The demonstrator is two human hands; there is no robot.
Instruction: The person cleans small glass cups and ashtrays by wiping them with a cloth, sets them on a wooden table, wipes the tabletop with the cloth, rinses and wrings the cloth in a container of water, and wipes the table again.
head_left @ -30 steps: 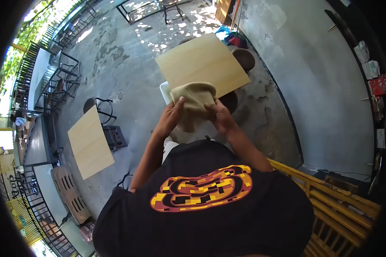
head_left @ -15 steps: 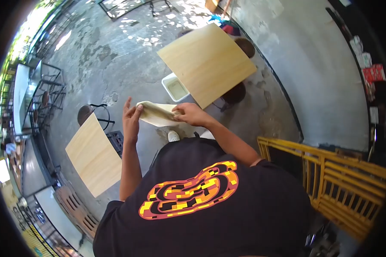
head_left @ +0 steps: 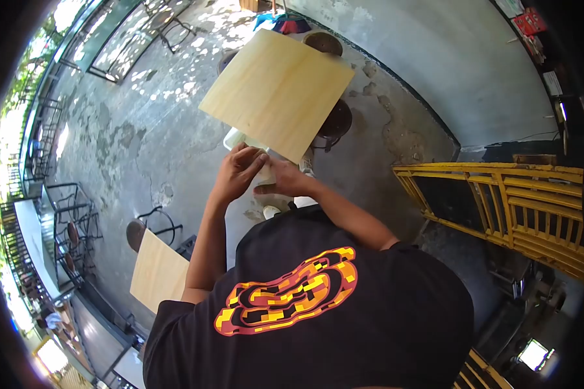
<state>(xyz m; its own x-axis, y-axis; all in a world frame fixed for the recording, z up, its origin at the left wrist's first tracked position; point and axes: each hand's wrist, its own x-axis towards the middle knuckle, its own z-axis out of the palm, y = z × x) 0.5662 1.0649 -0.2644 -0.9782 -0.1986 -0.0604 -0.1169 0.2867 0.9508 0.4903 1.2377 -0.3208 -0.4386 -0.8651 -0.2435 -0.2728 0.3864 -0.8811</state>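
The left hand (head_left: 239, 172) is pinching a pale cloth (head_left: 265, 174), and the right hand (head_left: 284, 178) is gripping it too; the cloth is hanging between them, mostly hidden by fingers. Just beyond, a white tub (head_left: 232, 138) is peeking out beside a wooden board (head_left: 279, 91). Dark stools (head_left: 336, 122) are standing around that board. Farther left, a second board (head_left: 161, 269) is lying near another stool (head_left: 136, 233).

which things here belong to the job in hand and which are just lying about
Likely the job:
- cloth, mostly hidden between left hand and right hand
- nearest wooden board
- white tub, partly hidden

Probably just lying about:
- round stool
- yellow slatted frame
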